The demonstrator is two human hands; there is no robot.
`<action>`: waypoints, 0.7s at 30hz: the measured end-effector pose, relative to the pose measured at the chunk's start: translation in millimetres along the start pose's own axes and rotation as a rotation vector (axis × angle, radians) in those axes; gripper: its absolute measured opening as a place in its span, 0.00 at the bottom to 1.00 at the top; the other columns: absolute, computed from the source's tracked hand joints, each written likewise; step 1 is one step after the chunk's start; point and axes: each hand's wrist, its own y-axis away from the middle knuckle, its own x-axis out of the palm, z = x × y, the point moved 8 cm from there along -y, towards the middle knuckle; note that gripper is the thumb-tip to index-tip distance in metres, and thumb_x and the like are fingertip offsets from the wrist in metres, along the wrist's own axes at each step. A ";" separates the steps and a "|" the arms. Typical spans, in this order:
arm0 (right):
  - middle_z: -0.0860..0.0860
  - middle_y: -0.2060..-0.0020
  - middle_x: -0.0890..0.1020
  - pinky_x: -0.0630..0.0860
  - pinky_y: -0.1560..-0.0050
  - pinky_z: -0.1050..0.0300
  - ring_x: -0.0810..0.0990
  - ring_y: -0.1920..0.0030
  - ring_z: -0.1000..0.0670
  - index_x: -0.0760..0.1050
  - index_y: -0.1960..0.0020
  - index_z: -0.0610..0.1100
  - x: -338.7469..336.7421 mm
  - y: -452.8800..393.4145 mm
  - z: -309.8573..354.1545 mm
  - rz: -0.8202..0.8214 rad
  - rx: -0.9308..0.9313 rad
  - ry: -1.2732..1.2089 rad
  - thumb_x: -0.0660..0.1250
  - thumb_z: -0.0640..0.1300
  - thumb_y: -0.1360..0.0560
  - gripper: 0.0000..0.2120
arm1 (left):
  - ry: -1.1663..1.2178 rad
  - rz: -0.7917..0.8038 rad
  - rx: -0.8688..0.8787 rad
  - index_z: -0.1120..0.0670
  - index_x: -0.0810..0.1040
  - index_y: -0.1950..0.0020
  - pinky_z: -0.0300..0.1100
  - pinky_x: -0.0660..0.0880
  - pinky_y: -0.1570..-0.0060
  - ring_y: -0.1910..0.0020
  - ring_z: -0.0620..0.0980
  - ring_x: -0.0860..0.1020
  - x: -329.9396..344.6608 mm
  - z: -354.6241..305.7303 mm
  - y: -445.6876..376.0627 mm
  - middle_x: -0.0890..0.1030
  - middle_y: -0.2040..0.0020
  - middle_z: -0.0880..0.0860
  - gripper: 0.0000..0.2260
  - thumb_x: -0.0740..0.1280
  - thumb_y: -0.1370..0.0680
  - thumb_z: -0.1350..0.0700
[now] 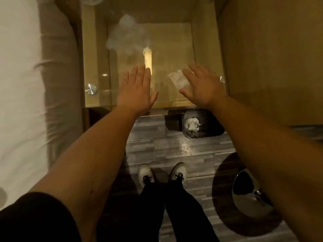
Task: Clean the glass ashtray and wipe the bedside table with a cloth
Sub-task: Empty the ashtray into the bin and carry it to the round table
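The glass-topped bedside table (97, 55) stands in front of me, between the bed and a wooden panel. A crumpled white cloth (127, 34) lies on its far left part. My left hand (136, 89) hovers flat over the table's front edge with straight fingers and holds nothing. My right hand (202, 86) is spread the same way beside it. A pale translucent object (177, 80), possibly the glass ashtray, lies just left of my right hand's fingers, partly hidden by them. A round glass rim (91, 0) shows at the table's far left corner, cut off by the frame.
The bed (19, 84) with a white sheet runs along the left. A wooden panel (271, 58) closes the right side. On the tiled floor stand a dark bin (208, 125) holding white tissue and a shiny metal bin (248, 194). My shoes (162, 173) are below.
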 end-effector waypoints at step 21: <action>0.42 0.51 0.79 0.66 0.53 0.57 0.74 0.49 0.41 0.79 0.44 0.40 55.0 53.2 -31.3 -0.192 0.107 -0.210 0.66 0.37 0.25 0.10 | 0.009 -0.042 -0.053 0.60 0.52 0.23 0.56 0.46 0.27 0.24 0.58 0.47 53.9 4.1 -15.8 0.52 0.22 0.61 0.33 0.43 0.20 0.38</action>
